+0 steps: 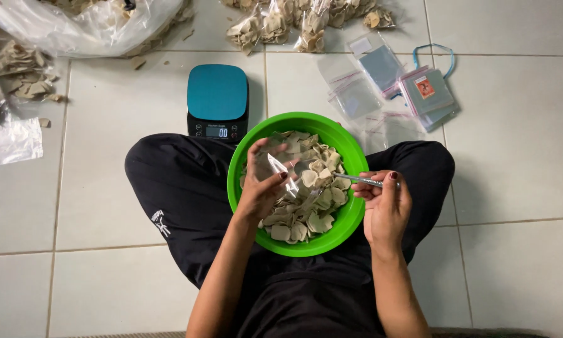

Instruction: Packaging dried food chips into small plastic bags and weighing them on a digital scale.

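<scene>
Over the bowl (pixel 244 156), the left hand (pixel 263 181) gripped a bag (pixel 280 170); the right hand (pixel 385 203), pinching a spoon (pixel 360 181), needed small, level scoops of chips (pixel 313 200).

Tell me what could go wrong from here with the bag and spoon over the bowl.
The small clear bag in the left hand looks limp, so chips might miss its mouth. The green bowl rests on the lap and could tip. The right hand pinches the metal spoon by its end; it may wobble.

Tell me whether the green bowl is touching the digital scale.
Cannot tell. In the head view the green bowl sits on the person's lap, and its far rim overlaps the near edge of the digital scale, hiding any gap.
</scene>
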